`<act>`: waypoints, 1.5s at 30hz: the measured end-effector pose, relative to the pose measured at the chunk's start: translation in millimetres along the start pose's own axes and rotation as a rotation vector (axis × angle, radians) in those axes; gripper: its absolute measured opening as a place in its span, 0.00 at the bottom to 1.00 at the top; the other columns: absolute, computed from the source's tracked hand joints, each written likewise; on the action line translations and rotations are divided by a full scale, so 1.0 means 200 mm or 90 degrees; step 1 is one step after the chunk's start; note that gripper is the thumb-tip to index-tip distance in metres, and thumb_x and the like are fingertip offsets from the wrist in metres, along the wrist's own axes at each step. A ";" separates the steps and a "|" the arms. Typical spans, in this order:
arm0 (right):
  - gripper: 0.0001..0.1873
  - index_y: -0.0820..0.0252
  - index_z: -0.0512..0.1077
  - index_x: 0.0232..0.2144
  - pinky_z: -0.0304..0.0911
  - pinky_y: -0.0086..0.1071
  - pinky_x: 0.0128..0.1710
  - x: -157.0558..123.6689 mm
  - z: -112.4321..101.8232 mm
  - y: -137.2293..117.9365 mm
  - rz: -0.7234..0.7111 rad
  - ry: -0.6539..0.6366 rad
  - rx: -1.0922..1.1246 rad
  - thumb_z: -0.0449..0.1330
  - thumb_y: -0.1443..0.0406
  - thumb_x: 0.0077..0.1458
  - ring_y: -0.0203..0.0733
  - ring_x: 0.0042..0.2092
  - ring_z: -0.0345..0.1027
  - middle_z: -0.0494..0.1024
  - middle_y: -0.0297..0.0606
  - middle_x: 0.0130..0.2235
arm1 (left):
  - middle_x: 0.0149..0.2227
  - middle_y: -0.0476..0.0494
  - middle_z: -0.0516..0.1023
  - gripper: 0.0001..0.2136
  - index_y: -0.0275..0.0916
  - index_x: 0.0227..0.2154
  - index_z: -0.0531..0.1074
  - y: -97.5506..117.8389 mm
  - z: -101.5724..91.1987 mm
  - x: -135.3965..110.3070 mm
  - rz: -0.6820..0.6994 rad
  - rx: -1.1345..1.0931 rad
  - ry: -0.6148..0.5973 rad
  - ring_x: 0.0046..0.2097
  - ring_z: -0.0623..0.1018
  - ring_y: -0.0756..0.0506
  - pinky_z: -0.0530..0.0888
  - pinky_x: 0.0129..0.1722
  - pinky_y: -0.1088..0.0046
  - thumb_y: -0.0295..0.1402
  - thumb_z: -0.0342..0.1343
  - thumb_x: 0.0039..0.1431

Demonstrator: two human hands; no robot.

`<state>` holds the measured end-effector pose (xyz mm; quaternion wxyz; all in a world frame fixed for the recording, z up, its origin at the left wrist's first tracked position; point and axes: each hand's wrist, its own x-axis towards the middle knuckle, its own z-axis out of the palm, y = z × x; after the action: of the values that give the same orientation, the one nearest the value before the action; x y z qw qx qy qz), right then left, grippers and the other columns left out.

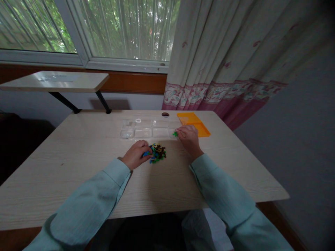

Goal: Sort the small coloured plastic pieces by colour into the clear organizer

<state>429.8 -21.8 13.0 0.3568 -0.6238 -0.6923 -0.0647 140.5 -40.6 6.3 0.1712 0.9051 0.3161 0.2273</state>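
A small pile of mixed toy building bricks (158, 152), blue, green, brown and pale yellow, lies on the table. At its left edge is my left hand (137, 154), fingers curled around blue bricks (146, 153). My right hand (188, 138) pinches a small green brick (175, 134) at the right end of a clear plastic compartment box (143, 132). The box lies beyond the pile and has two rows of compartments. Part of its right end is hidden by my right hand.
An orange tray (203, 129) lies behind my right hand. A dark oval spot (165, 114) is near the back edge of the pale wooden table (86, 153). A raised shelf (78, 83) on black legs stands at the back left. A curtain (209, 69) hangs behind.
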 end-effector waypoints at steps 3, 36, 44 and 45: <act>0.12 0.55 0.78 0.32 0.53 0.42 0.47 0.00 0.00 -0.01 -0.004 0.006 -0.004 0.56 0.59 0.57 0.47 0.44 0.64 0.78 0.38 0.38 | 0.37 0.43 0.69 0.09 0.40 0.36 0.74 0.00 0.01 0.00 -0.006 -0.007 0.006 0.42 0.69 0.44 0.67 0.44 0.67 0.39 0.54 0.59; 0.05 0.56 0.77 0.34 0.57 0.38 0.47 -0.13 0.06 -0.33 -0.335 -0.186 0.199 0.61 0.65 0.55 0.40 0.41 0.67 0.78 0.37 0.36 | 0.33 0.44 0.69 0.09 0.38 0.31 0.68 -0.03 0.04 0.01 -0.048 -0.005 0.053 0.39 0.70 0.45 0.67 0.41 0.68 0.37 0.51 0.62; 0.07 0.54 0.77 0.36 0.58 0.38 0.46 -0.15 0.10 -0.34 -0.348 -0.179 0.215 0.62 0.63 0.54 0.40 0.41 0.67 0.78 0.38 0.36 | 0.31 0.46 0.69 0.12 0.37 0.31 0.69 -0.06 0.04 0.02 -0.093 -0.102 0.125 0.35 0.69 0.49 0.67 0.36 0.73 0.39 0.48 0.63; 0.07 0.54 0.77 0.37 0.58 0.38 0.46 -0.15 0.11 -0.34 -0.347 -0.179 0.216 0.62 0.63 0.54 0.40 0.41 0.67 0.78 0.38 0.36 | 0.31 0.47 0.69 0.12 0.37 0.32 0.69 -0.05 0.04 0.02 -0.102 -0.109 0.130 0.34 0.69 0.49 0.67 0.35 0.73 0.39 0.48 0.63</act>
<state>358.4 -50.2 3.8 0.3260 -0.3507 -0.8768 0.0449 142.9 -31.0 -4.4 0.2321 0.8314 0.3823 0.3297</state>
